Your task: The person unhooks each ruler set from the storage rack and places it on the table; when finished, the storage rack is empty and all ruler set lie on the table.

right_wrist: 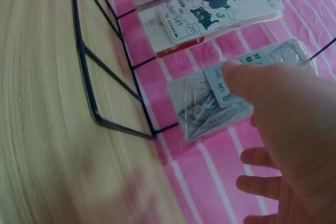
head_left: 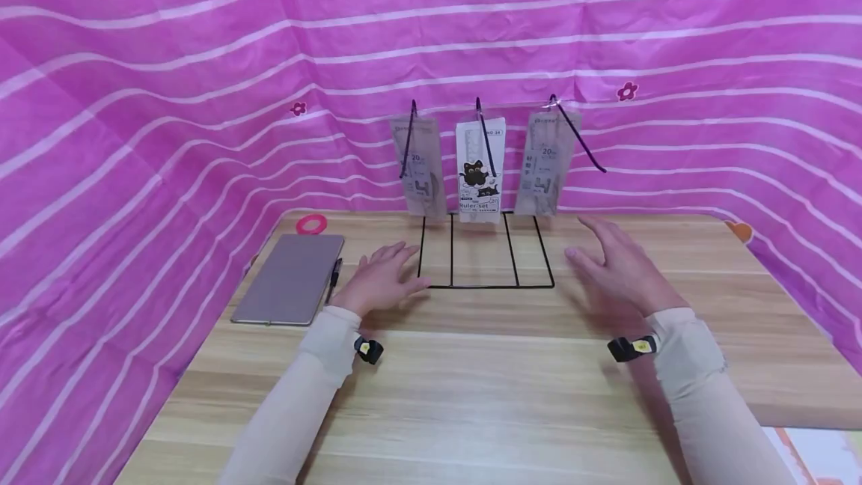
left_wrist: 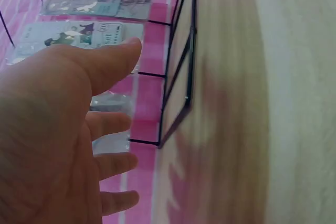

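A black wire display rack [head_left: 488,287] stands at the back of the table, its base flat on the wood. Three clear ruler-set packets hang from its hooks: a left packet [head_left: 423,171], a middle packet [head_left: 480,171] with black cat drawings, and a right packet [head_left: 542,163]. My left hand [head_left: 380,283] hovers beside the base's left side, fingers spread and holding nothing. To the right of the base is my right hand [head_left: 622,264], thumb and fingers apart, also holding nothing. In the right wrist view, my thumb overlaps the right packet [right_wrist: 197,95].
At the left lie a grey notebook [head_left: 292,279], a black pen [head_left: 334,279] beside it and a pink ring [head_left: 311,224] behind. Pink striped cloth [head_left: 202,58] hangs around the back and sides of the wooden table [head_left: 471,395].
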Tool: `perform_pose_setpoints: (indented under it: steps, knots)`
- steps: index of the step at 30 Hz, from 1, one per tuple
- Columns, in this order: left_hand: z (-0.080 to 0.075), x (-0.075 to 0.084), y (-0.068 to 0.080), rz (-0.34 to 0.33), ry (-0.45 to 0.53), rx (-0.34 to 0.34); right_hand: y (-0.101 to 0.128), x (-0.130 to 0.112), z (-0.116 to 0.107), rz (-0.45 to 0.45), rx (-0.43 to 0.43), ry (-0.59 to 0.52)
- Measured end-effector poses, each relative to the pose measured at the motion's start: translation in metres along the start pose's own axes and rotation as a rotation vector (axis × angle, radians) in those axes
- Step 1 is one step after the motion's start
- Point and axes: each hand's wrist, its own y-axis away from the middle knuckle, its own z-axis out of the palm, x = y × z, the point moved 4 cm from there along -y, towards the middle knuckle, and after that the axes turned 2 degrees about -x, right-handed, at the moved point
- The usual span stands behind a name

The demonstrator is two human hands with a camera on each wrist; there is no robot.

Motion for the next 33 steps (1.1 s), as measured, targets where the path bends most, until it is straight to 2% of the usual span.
perform_pose_setpoints:
  steps: [7, 14, 17, 21, 24, 29, 33]
  knots:
    - [0.016, -0.006, -0.007, -0.022, 0.051, -0.053, -0.011, -0.003, -0.001, -0.060, 0.058, -0.233]
    - [0.023, -0.012, -0.008, -0.045, 0.025, -0.067, -0.055, -0.012, -0.014, -0.089, 0.114, -0.429]
    - [0.024, -0.014, -0.008, -0.042, 0.022, -0.064, -0.076, -0.014, -0.018, -0.080, 0.140, -0.468]
    - [0.023, -0.014, -0.009, -0.039, 0.019, -0.060, -0.093, -0.014, -0.020, -0.014, 0.171, -0.488]
    - [0.023, -0.013, -0.009, -0.043, 0.019, -0.064, -0.100, -0.014, -0.021, 0.015, 0.204, -0.504]
    - [0.022, -0.011, -0.012, -0.050, 0.012, -0.068, -0.110, -0.016, -0.018, 0.013, 0.275, -0.514]
    - [0.021, -0.011, -0.014, -0.056, 0.007, -0.079, -0.110, -0.018, -0.016, 0.023, 0.374, -0.547]
